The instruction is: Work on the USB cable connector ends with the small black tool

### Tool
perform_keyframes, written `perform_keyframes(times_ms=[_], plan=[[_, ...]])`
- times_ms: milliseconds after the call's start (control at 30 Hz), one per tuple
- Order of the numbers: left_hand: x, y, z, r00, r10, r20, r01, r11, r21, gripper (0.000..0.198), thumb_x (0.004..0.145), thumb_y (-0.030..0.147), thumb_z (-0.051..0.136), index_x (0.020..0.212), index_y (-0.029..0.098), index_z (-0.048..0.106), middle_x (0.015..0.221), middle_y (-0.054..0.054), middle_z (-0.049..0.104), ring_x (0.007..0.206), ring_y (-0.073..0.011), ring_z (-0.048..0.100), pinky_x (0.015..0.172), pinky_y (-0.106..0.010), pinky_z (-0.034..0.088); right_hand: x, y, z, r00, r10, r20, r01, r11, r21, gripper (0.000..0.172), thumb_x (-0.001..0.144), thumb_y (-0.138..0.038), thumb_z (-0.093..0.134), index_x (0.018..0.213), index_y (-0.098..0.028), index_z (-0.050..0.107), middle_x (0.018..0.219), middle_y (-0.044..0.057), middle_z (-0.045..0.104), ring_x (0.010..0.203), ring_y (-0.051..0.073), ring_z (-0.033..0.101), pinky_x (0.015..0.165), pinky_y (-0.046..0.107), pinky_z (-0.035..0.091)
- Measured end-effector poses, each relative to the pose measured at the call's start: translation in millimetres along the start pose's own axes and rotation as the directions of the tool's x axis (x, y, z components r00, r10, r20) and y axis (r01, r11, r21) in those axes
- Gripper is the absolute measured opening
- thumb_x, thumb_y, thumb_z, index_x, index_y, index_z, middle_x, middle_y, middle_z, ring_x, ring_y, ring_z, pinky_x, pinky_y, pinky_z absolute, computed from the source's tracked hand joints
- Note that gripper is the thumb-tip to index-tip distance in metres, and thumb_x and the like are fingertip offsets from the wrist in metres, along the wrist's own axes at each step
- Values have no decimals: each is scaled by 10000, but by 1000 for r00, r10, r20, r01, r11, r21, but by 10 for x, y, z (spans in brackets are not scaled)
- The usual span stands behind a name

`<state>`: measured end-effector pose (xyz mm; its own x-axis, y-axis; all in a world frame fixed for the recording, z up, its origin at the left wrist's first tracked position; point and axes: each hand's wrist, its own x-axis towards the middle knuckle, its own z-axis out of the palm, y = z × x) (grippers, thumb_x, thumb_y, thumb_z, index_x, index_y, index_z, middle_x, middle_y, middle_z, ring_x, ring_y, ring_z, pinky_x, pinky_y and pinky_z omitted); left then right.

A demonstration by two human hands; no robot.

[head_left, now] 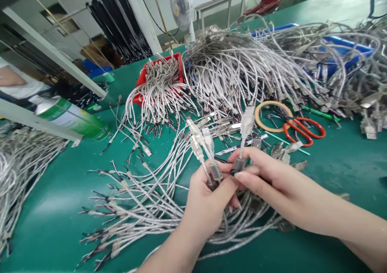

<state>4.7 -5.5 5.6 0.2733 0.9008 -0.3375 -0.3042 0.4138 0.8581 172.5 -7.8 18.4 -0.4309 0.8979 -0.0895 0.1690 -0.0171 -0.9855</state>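
Observation:
My left hand (pixel 208 202) is closed around several USB cables (pixel 196 136). Their clear-shelled plugs point up and away from me, and dark cylindrical sleeves show just above the fingers. Against it, my right hand (pixel 281 184) pinches another USB cable (pixel 247 121) by its dark sleeve (pixel 238 164), with the plug upright. A small black end (pixel 232 171) pokes out by the right fingertips; what it belongs to is unclear. Beneath both hands lies a spread of silvery braided cables (pixel 151 214), their stripped wire ends toward the left.
A red bin (pixel 182 69) and a large cable heap (pixel 229 59) stand behind the hands. Blue trays (pixel 356 45) sit at the back right. Orange-handled scissors (pixel 308 131) and a tape roll (pixel 260 121) lie to the right. A green spray can (pixel 75 119) leans left, near a metal post.

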Motion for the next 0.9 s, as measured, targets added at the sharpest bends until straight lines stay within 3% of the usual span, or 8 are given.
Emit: perform_keyframes(times_ms=[67,133,300,600,700,767,833,900], plan=[[4,5,1,999,-43,32,44,999,-18,273,764,305,811,835,149,599,601,18,670,401,-40,496,410,-141,357,29,30,10,991,-18,-133,18,1000,2,289,999,-524,500,941,-254,580,698,-11,637,642,170,556,608,281,413],[10,19,-1,990,-93,104,100,993,-70,255,770,295,805,832,138,614,622,-14,700,406,-40,493,413,-143,362,61,68,-18,970,3,-243,8,999,44,409,987,-561,505,752,-231,560,627,-28,488,580,138,412,531,263,325],[41,42,-28,965,-116,235,161,970,-183,221,787,263,806,839,103,662,633,-32,715,432,-53,568,439,-136,440,90,104,-107,966,136,-220,-68,954,291,431,922,-630,574,1026,-218,648,578,-97,278,488,95,204,424,231,171],[22,10,-20,957,-68,281,143,956,-255,193,807,180,786,965,124,690,730,-46,782,538,-106,707,507,-144,541,104,139,-105,950,182,-256,-69,916,396,397,877,-569,686,756,-225,529,585,-104,235,500,84,159,428,240,142],[13,10,-3,973,-71,221,122,967,-224,228,781,222,810,927,118,671,700,-50,773,501,-111,687,488,-159,533,63,103,-105,950,199,-243,-103,928,358,400,871,-616,663,836,-223,599,589,-94,278,499,89,205,426,232,175],[10,1,1,986,-55,159,87,976,-198,262,763,260,826,902,121,653,686,-47,765,470,-109,663,472,-171,525,12,51,-70,952,208,-226,-128,937,324,444,879,-641,635,1049,-232,663,596,-73,380,508,107,335,442,229,293],[7,-12,0,994,-29,103,47,984,-174,281,754,278,834,890,137,633,618,-11,732,432,-96,631,447,-160,503,-37,-10,-8,971,184,-153,-141,956,256,509,911,-637,590,1264,-270,604,650,-35,542,604,156,530,552,260,464],[5,-20,-4,997,-24,80,36,987,-158,273,757,273,836,881,147,628,562,24,695,401,-76,602,421,-134,474,-63,-56,48,985,141,-105,-121,977,175,456,953,-617,527,1278,-300,570,745,-7,662,728,192,636,688,289,536]])
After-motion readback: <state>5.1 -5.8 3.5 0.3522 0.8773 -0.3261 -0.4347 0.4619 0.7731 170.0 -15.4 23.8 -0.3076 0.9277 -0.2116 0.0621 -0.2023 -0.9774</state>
